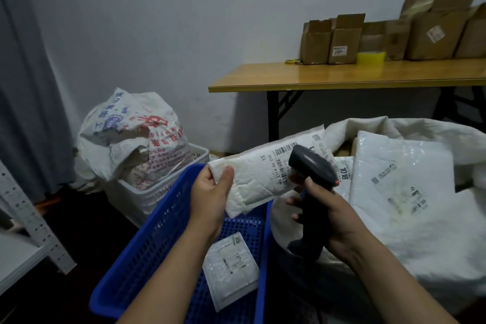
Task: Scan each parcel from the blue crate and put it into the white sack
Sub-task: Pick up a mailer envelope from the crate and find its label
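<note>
While the left hand (210, 192) pinches the white padded parcel (256, 176) by its left end, thumb on top and fingers curled beneath, the parcel stretches away from that hand up and to the right, label side facing the camera. It hangs above the far end of the blue crate (147, 245), its right end reaching the mouth of the white sack (434, 239). The right hand (331, 208) is wrapped round the handle of a dark scanner (313, 171), just below the parcel's right end; the scanner's head overlaps the barcode label, though whether it touches the paper cannot be told. A second, smaller parcel (231, 268) lies flat on the crate floor, under the left wrist and apart from both hands. Inside the sack, to the right of the scanner, a large white mailer (402, 184) lies face up. Farther back, a wooden bench (342, 74) carries cardboard boxes (342, 42), and a printed sack (131, 134) sits in a white basket (147, 192) beyond the crate.
</note>
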